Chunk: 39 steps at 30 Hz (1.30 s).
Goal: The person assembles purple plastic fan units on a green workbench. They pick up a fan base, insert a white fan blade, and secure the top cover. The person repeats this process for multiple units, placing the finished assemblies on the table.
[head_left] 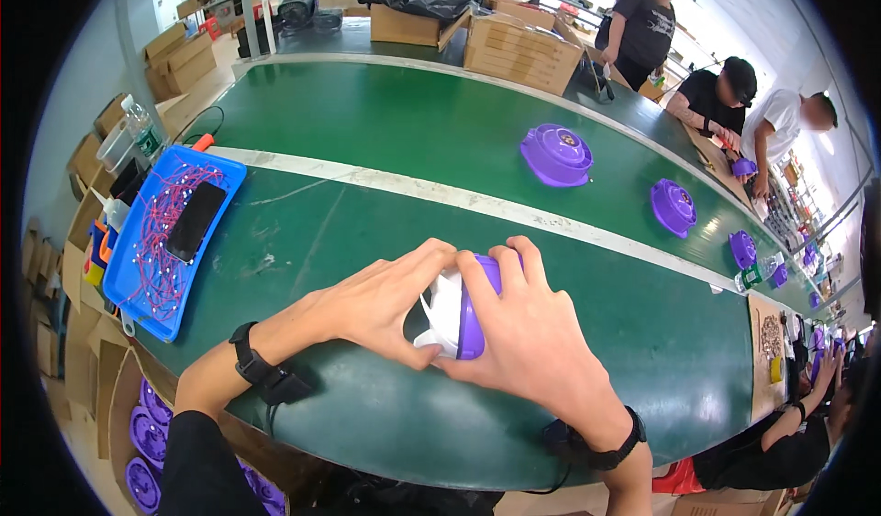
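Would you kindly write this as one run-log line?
left hand: gripping white-and-purple part; right hand: same part; blue tray: wires, phone

Purple and white on the held casing (448, 314). Green across the desk (349, 232), striped white. Blue on the left-edge tray (188, 284).

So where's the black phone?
On the left of the head view, the black phone lies on the pinkish wires in the blue tray, left of the person's hands.
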Available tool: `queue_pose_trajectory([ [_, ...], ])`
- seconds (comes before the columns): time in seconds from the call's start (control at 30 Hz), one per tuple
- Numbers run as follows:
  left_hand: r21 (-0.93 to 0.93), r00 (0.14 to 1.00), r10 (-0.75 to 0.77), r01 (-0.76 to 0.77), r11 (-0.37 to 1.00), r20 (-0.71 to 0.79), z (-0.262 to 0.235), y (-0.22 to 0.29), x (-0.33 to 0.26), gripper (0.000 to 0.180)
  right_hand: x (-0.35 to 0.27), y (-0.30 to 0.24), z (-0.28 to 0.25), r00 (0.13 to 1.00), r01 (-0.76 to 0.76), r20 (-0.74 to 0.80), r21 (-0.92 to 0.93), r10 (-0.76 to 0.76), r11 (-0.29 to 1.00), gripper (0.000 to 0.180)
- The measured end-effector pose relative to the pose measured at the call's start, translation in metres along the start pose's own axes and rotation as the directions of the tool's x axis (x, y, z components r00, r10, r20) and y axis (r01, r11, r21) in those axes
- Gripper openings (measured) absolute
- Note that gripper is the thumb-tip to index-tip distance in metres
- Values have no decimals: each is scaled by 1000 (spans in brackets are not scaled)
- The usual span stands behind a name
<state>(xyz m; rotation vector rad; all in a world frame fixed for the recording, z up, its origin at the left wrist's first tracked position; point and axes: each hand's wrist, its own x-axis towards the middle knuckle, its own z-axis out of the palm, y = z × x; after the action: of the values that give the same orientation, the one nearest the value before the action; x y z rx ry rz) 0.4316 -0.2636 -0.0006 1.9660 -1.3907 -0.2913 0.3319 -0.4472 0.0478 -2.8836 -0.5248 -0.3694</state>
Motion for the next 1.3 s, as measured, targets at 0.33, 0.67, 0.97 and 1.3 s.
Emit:
queue_pose_trajectory([
  [0.33, -348, 999, -19, 31, 937, 38, -7, -27, -8, 98, 1, 25, -7, 991, 65, 97, 276, -96, 959, 82],
  [0.67, -783, 995, -32, 90, 615, 89, 21, -62, 10, 93, 16, 68, 21, 961, -62, -113, 800, 252, 597, 53],
  [0.97, -899, 948, -182, 307, 310, 261, 7, -109, 35, 74, 25, 99, 62, 886, 99, 91, 921, 454, -378, 43],
  [1.3, -889, 946, -298, 242, 390, 126, 8, -117, 68, 62, 30, 133, 106, 736, 105, 90, 964, 670, -245, 44],
])
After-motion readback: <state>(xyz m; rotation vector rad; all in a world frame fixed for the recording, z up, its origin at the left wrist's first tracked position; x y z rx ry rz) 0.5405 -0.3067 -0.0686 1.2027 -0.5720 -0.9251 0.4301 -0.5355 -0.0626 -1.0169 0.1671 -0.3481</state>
